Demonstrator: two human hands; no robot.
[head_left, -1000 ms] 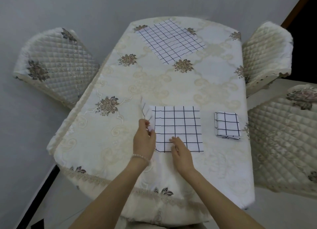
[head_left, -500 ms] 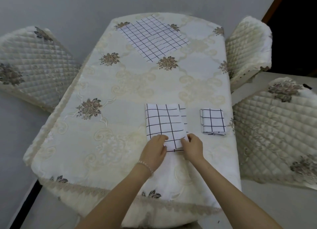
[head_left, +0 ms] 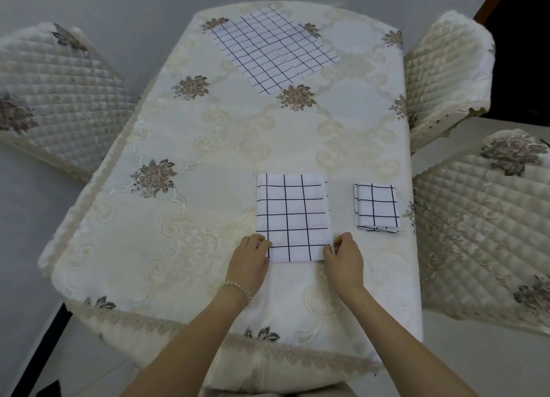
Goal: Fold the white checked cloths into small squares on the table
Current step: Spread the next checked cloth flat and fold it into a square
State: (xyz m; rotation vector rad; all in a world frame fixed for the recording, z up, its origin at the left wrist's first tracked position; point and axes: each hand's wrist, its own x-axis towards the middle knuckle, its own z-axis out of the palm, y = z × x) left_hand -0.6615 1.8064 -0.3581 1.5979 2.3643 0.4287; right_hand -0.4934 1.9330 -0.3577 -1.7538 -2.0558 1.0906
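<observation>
A white checked cloth (head_left: 293,216), folded into a tall rectangle, lies flat near the front of the table (head_left: 208,146). My left hand (head_left: 249,259) pinches its near left corner and my right hand (head_left: 345,258) pinches its near right corner. To its right lies a small folded square of the same checked cloth (head_left: 376,207). At the far end of the table a larger checked cloth (head_left: 272,46) is spread out flat.
The table wears a cream embroidered cover with a lace hem. Quilted chairs stand around it: one at the left (head_left: 56,98), one at the far right (head_left: 443,69) and one at the near right (head_left: 488,233).
The cloth's left half has been folded over to the right, making a narrower rectangle. Both hands have slid to its near corners.
</observation>
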